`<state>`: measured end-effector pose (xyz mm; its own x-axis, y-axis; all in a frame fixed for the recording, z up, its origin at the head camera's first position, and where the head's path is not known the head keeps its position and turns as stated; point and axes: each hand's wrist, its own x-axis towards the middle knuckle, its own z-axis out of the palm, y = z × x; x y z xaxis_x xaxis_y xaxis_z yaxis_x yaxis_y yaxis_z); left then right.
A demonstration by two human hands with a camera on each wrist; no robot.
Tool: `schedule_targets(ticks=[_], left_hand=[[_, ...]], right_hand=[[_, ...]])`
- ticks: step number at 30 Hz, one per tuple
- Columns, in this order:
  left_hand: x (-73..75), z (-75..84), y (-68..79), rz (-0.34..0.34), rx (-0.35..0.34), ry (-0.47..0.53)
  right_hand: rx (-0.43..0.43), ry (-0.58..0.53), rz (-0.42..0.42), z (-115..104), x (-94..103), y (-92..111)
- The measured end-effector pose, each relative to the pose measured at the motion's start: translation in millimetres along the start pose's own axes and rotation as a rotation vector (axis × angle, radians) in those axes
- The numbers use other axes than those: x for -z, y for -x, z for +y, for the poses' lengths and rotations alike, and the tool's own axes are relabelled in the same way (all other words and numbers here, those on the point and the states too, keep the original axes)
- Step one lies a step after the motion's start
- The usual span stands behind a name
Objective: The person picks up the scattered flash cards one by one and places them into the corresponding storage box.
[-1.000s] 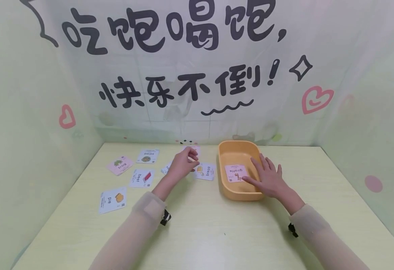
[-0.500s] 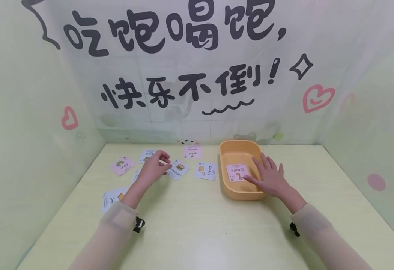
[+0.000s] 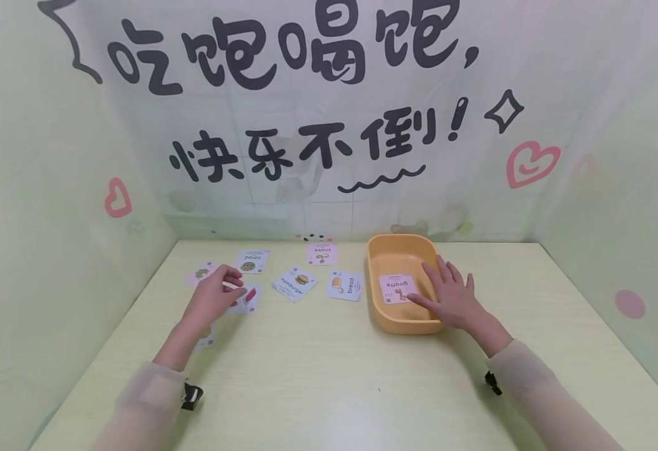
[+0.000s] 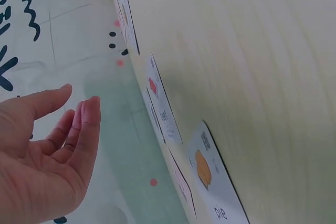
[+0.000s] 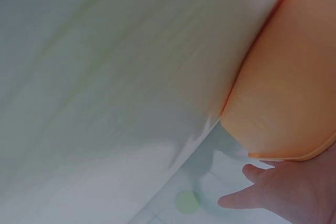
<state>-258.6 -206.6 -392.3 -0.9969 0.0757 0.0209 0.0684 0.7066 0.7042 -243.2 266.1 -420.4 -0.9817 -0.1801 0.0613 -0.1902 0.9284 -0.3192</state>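
My left hand (image 3: 214, 299) hovers over the cards at the left, fingers loosely bent, thumb apart from them, nothing between them. It partly covers the beef card (image 3: 248, 299), the pink frog card (image 3: 201, 274) and the pie card (image 3: 205, 338); the word pie shows on that card (image 4: 215, 182) in the left wrist view. My right hand (image 3: 453, 297), fingers spread, rests over the right rim of the orange bin (image 3: 382, 322). A pink giraffe card (image 3: 395, 288) lies inside the bin, the thumb tip overlapping its edge.
Face up between the left hand and the bin lie a salad card (image 3: 253, 260), a hamburger card (image 3: 295, 284), a pink snake card (image 3: 322, 254) and a bread card (image 3: 344, 285). Behind the pale table (image 3: 329, 376) hangs a printed curtain (image 3: 295, 213).
My left hand has moved left from beside the bread card, past the hamburger card, to above the beef and frog cards. The right hand stays at the bin.
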Motion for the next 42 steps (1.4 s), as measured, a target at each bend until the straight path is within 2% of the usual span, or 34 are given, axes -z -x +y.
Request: schedule_targets(ticks=[5,8,19,22,27,35,42], left_hand=[[8.8,-12.2,10.1,0.020,0.002,-0.090],[13.9,-20.0,15.7,0.003,0.022,-0.127],[35.3,-43.9,32.8,-0.093,0.095,-0.270],[38.8,-49.6,35.8,-0.150,0.065,-0.335],[38.6,-59.6,42.0,-0.220,-0.013,-0.385],[33.5,-63.0,46.0,-0.213,0.022,-0.407],[34.8,-62.8,47.6,-0.204,0.062,-0.442]], right_hand=[[0.002,-0.006,0.000,0.2,-0.6,-0.3],[0.002,-0.009,-0.005,0.9,-1.0,-0.6],[0.010,-0.027,0.008,0.4,-1.4,-0.1],[0.009,-0.030,0.012,-0.6,-0.5,0.9],[0.006,-0.019,0.003,-1.3,0.2,0.9],[-0.003,-0.012,-0.006,0.5,-1.0,1.0],[0.001,-0.022,-0.004,1.9,-1.1,0.6]])
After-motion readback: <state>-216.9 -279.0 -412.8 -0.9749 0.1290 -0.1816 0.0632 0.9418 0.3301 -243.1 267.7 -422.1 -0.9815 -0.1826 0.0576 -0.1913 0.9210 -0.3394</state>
